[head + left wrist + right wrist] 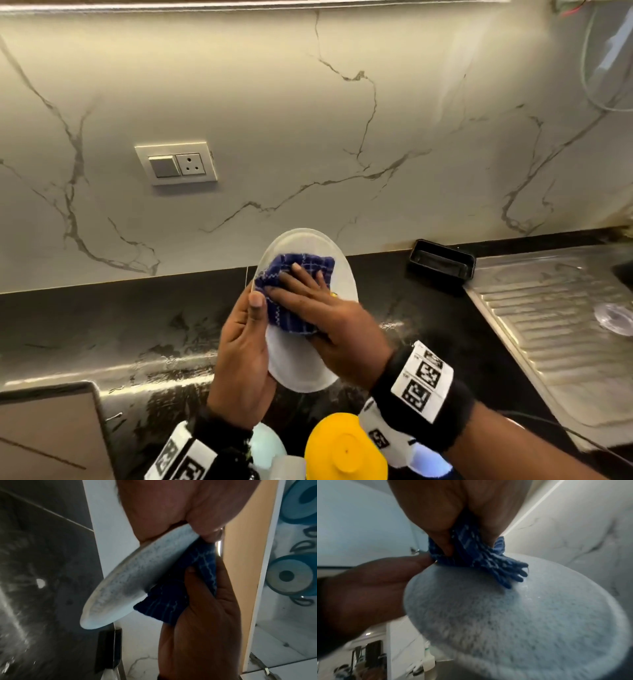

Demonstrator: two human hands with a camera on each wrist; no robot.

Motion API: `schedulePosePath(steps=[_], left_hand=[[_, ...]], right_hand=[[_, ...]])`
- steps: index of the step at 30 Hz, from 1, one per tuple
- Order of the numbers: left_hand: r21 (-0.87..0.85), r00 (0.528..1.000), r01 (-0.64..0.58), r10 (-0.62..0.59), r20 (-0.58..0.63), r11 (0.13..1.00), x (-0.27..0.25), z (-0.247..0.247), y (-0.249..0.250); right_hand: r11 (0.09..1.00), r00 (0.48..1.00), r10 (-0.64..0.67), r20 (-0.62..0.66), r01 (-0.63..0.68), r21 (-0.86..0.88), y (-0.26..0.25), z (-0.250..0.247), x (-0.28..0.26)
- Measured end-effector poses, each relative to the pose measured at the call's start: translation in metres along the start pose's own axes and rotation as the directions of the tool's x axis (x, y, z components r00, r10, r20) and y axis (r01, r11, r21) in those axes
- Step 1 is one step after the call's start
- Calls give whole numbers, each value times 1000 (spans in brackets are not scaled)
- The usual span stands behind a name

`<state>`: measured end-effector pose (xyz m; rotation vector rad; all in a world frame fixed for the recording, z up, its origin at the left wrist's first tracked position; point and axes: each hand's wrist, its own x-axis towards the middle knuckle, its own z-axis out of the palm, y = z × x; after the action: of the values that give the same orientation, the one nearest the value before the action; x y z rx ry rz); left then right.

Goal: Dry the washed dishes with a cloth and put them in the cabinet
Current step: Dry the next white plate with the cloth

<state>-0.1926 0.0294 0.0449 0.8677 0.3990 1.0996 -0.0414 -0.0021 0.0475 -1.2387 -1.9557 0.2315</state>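
Observation:
A white oval plate (301,363) is held tilted above the black counter. My left hand (246,335) grips its left edge, thumb over the rim and fingers behind it. My right hand (308,291) lies on a blue checked cloth (298,270), fingers straight and spread, pressing it against the plate's face. In the left wrist view the plate (130,577) shows edge-on with the cloth (171,599) bunched under the right hand (205,628). The right wrist view shows the cloth (476,555) folded against the speckled plate (513,622), with the left hand (364,588) at the rim.
A yellow upturned cup (346,448) and clear dishes (267,445) stand near my wrists. A black tray (440,263) sits by the wall. The steel drainboard (565,342) holds a glass lid (616,318) at right. The counter (102,325) is wet. A wall socket (176,164) is on the backsplash.

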Motion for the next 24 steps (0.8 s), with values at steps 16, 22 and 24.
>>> schedulePosePath(steps=[16,22,24], left_hand=[[187,991,-129,118,66,974,14,-2,14],[201,994,-98,85,74,975,11,2,13],[257,995,-76,56,84,963,10,3,11]], right_hand=[[959,992,-91,-92,63,-276,-4,-5,28],[983,972,179,-154,-181,-2,52,-34,28],[939,923,331,-198,-302,165,64,-39,28]])
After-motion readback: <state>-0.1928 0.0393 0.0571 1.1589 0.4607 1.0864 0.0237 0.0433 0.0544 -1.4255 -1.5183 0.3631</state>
